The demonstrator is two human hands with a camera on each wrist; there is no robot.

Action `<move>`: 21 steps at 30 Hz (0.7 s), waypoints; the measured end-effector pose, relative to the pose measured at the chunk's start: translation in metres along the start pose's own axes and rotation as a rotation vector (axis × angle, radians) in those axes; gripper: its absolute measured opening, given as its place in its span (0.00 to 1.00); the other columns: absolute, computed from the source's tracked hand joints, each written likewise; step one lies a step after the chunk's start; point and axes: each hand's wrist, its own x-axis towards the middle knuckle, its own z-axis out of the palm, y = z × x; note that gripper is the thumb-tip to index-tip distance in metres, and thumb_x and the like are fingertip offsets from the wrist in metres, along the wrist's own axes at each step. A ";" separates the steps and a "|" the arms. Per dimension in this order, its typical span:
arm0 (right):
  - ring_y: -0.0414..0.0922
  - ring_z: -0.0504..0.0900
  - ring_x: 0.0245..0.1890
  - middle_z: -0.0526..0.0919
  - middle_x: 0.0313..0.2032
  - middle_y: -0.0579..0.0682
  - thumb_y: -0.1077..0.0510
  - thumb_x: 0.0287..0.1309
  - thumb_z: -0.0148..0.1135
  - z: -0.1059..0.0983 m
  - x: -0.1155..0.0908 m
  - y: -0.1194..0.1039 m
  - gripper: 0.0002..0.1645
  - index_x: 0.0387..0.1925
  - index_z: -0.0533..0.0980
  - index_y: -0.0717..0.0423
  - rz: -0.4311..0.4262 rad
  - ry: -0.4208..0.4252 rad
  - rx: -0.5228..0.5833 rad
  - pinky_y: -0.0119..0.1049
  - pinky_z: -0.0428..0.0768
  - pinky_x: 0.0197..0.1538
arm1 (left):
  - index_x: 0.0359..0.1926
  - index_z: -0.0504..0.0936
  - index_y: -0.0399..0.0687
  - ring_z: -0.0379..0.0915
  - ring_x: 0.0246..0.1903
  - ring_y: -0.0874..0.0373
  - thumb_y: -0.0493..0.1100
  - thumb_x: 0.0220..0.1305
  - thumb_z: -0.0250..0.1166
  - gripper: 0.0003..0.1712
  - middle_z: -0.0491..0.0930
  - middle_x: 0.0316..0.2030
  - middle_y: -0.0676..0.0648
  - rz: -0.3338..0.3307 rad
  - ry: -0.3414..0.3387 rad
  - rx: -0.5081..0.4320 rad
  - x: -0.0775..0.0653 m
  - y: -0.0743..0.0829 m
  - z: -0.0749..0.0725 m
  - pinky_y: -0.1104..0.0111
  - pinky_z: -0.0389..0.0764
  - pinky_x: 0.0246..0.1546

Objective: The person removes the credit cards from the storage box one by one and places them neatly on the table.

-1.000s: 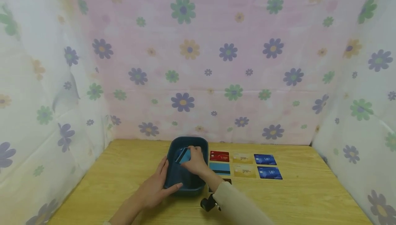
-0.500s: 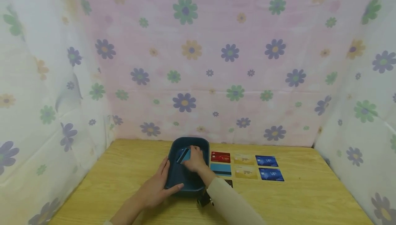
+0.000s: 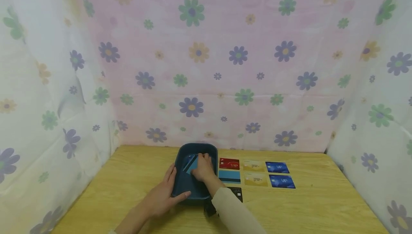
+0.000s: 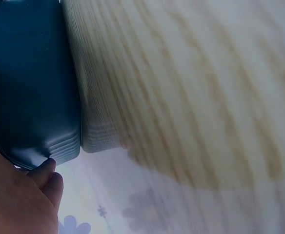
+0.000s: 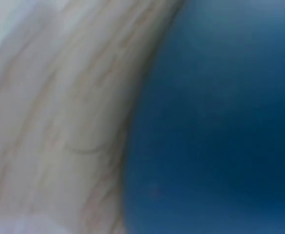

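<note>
In the head view a dark blue plastic bin (image 3: 196,191) stands on the table. My left hand (image 3: 157,196) lies along its left side, fingers extended against the outer wall, thumb at the near rim. The left wrist view has this hand (image 4: 23,202) touching the bin's (image 4: 35,78) ribbed outer corner. Inside the bin, my right hand (image 3: 204,168) pinches a light blue card (image 3: 192,165) with a black stripe, its fingertips partly hidden. More card edges show beside it, too small to count. The right wrist view is blurred, filled largely by the bin's wall (image 5: 215,122).
Right of the bin lie a red VIP card (image 3: 229,163), a striped light blue card (image 3: 229,177), gold cards (image 3: 255,179) and blue VIP cards (image 3: 282,181). My right sleeve (image 3: 236,210) partly covers a black card (image 3: 238,194). A flowered curtain (image 3: 209,84) encloses the table (image 3: 305,205).
My right hand has shifted slightly lower inside the bin, and the light blue card lies flatter. The right forearm has moved left, showing more of the black card. My left hand stays put.
</note>
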 end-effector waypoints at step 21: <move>0.52 0.78 0.42 0.79 0.50 0.61 0.72 0.49 0.69 0.000 0.002 0.002 0.25 0.52 0.76 0.65 0.000 0.122 0.130 0.49 0.79 0.46 | 0.81 0.40 0.37 0.57 0.73 0.33 0.75 0.66 0.58 0.64 0.34 0.82 0.38 0.004 0.001 -0.023 -0.001 -0.002 0.002 0.42 0.67 0.66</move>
